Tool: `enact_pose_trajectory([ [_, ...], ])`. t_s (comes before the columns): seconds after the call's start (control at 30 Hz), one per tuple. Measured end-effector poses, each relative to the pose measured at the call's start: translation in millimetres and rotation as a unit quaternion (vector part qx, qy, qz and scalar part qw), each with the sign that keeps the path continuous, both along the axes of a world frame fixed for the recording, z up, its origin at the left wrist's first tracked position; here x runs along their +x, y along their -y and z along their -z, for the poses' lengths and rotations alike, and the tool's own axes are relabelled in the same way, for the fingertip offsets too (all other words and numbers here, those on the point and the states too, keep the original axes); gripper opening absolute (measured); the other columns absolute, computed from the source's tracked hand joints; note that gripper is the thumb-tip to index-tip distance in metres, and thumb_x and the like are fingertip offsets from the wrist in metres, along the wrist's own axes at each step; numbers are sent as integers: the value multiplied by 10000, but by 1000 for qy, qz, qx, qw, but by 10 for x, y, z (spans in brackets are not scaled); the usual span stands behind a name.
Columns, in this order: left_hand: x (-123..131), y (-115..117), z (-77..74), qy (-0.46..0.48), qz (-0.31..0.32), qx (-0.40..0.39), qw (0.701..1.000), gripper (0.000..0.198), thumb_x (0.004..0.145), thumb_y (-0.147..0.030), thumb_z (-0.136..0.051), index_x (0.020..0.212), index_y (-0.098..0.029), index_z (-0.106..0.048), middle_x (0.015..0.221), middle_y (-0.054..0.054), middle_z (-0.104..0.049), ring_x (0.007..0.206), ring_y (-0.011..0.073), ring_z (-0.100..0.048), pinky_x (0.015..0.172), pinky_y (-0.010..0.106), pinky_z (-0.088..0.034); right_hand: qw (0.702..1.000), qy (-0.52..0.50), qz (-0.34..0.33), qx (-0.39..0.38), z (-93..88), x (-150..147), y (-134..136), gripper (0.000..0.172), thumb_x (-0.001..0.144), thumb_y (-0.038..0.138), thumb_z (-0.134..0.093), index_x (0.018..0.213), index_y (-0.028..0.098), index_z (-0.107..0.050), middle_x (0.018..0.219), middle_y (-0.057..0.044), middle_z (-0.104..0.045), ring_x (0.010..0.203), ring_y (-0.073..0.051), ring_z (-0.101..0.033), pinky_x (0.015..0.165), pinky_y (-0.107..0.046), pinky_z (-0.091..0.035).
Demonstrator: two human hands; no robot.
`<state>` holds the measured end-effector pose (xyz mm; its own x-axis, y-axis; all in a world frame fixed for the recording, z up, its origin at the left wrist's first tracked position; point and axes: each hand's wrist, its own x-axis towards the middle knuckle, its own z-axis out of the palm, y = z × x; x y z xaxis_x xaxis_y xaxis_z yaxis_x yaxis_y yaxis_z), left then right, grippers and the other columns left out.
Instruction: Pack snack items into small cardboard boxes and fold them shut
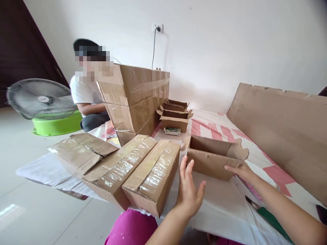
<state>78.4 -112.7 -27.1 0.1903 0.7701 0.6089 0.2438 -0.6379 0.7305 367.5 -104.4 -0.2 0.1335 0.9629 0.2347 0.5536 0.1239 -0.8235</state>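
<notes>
An open-topped cardboard box [211, 163] stands on the white cloth in front of me, its inside showing and its end flaps raised. My right hand [241, 172] grips this box at its right end, thumb on the near wall and the other fingers hidden behind. Near the box's left end, my left hand [187, 194] is raised with fingers spread, holding nothing. To the left of that hand lie two taped cardboard boxes [159, 170] side by side, with another closed carton [83, 148] beyond them.
Tall stacked cartons [139, 85] stand behind, near a seated person [85, 92]. Small open boxes [173, 124] and a little printed packet [172, 131] sit beside the stack. A large cardboard sheet [281, 126] leans at right. A green-handled pointed tool [272, 219] lies near my right forearm.
</notes>
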Motion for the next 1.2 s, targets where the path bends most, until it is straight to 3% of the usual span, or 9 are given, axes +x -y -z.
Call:
enact_pose_trajectory([
  [0.13,77,97,59,-17,6,-10,1000,609,877,-137,-504,1415,-248,-242,1540,171,-194,1449,310,-253,1147,532,-310,993,-82,-46,-71,-82,-139,-586,582,643,514,-790,1123,211,-662,1165,-126,-704,1130,-344,-626,949,-512,-521],
  [0.27,113,99,161,-22,26,-60,998,528,880,-155,-485,1372,-229,-309,1539,171,-212,1422,303,-311,1108,504,-382,986,-90,-124,-69,10,-647,-1237,621,652,486,-781,1174,194,-617,1225,-126,-672,1115,-328,-633,961,-506,-511],
  [0.4,112,74,230,-41,59,-125,990,486,872,-188,-495,1340,-222,-372,1554,163,-203,1348,300,-419,1043,479,-453,998,19,-46,40,160,-1193,-1817,677,753,416,-706,1346,220,-443,1342,-118,-581,1211,-308,-562,1012,-508,-462],
  [0.53,58,39,193,-97,99,-185,973,483,836,-186,-521,1310,-229,-441,1553,139,-244,1285,286,-494,1031,460,-465,997,68,-18,29,276,-1399,-1987,682,763,345,-694,1362,182,-412,1351,-177,-542,1196,-339,-558,1021,-539,-427],
  [0.63,12,10,135,-138,114,-218,960,458,809,-185,-541,1265,-218,-507,1542,132,-288,1296,297,-490,1043,463,-455,994,96,-42,1,342,-1264,-1729,726,707,322,-741,1350,168,-440,1347,-187,-547,1125,-326,-605,989,-515,-459],
  [0.77,5,-8,123,-180,129,-207,953,439,789,-178,-560,1227,-203,-567,1531,137,-333,1311,318,-474,1063,492,-427,969,238,-33,52,322,-679,-1041,637,730,378,-717,1307,206,-511,1334,-149,-573,1248,-336,-516,1070,-526,-372],
  [0.9,70,20,153,-210,147,-174,951,430,763,-174,-587,1191,-216,-606,1486,123,-420,1310,320,-471,1060,496,-418,918,368,124,82,292,180,-222,633,758,475,-651,1309,197,-513,1299,-160,-589,1230,-357,-519,1037,-543,-386],
  [1.03,156,75,169,-263,160,-154,939,437,765,-172,-586,1200,-202,-604,1482,138,-427,1319,332,-460,1068,505,-396,863,420,277,-42,430,844,433,953,551,663,-728,1361,223,-490,1405,-210,-483,1272,-509,-423,930,-665,-398],
  [1.2,238,127,223,-258,165,-150,940,468,756,-164,-609,1222,-197,-584,1450,147,-463,1316,333,-462,1083,513,-374,900,363,227,-84,518,1075,704,961,546,512,-771,1402,220,-447,1285,-186,-573,1156,-407,-571,857,-507,-509],
])
